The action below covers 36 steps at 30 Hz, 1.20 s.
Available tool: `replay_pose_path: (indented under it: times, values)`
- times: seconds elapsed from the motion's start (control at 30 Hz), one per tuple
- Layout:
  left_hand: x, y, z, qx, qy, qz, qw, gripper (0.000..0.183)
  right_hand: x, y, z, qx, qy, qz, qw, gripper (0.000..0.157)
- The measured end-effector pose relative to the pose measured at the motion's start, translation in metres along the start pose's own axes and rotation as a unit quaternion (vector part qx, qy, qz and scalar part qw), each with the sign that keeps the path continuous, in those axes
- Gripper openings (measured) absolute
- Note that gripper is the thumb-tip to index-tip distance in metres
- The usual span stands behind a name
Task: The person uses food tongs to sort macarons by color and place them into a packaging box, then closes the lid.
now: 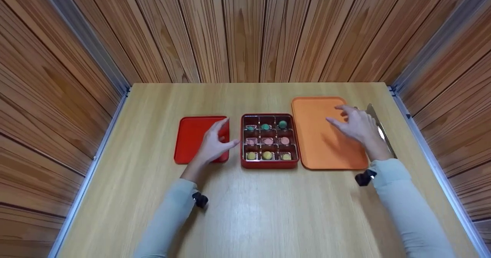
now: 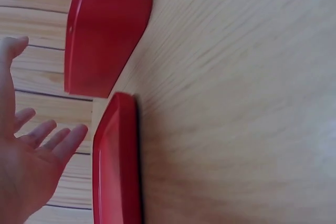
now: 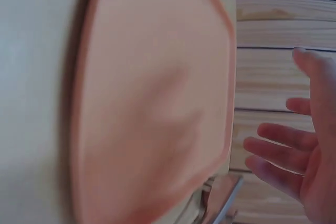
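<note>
My left hand (image 1: 213, 143), fingers spread and thumb out, hovers over the right side of a shallow red tray or lid (image 1: 191, 138). Its thumb points at the left wall of a red box (image 1: 270, 165). Clear compartments in that box hold small round sweets: a green row (image 1: 265, 126) at the back, a pink row (image 1: 268, 141) in the middle and a yellow row (image 1: 267, 155) in front. Above the orange tray (image 1: 318, 143), my right hand (image 1: 357, 125) hangs with parted fingers, holding nothing. Its shadow falls on the tray.
A long shiny metal utensil (image 1: 380, 132) lies along the right side of the orange tray, partly hidden by the right hand and wrist. Wood-plank walls (image 1: 245, 31) with metal corner posts enclose the table (image 1: 245, 212) at back and sides.
</note>
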<state>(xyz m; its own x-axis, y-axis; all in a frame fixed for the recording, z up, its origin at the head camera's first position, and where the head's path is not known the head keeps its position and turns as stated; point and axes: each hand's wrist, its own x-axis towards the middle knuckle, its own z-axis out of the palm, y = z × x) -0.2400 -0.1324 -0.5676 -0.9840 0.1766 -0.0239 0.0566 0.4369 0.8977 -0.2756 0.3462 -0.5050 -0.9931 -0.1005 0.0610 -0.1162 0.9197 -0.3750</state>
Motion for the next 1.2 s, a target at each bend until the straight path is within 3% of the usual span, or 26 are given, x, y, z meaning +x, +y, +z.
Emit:
replay_pose_path:
  times: [0.13,0.47,0.77,1.2]
  values:
    - [0.001,-0.003,-0.009,0.005,0.015,-0.006,0.9999,0.090,0.015,-0.020,0.004,0.028,-0.034,0.008,0.999,0.082]
    - [-0.004,-0.026,-0.032,0.004,0.035,-0.006,0.9994,0.091,0.045,-0.069,0.024,0.089,-0.097,-0.007,0.991,0.067]
    - [-0.023,-0.041,-0.061,0.002,0.049,-0.039,0.9980,0.097,0.071,-0.120,0.051,0.127,-0.119,-0.024,0.984,0.065]
    - [-0.064,-0.058,-0.096,-0.047,0.076,-0.062,0.9940,0.094,0.087,-0.202,0.082,0.108,-0.148,-0.087,0.979,0.065]
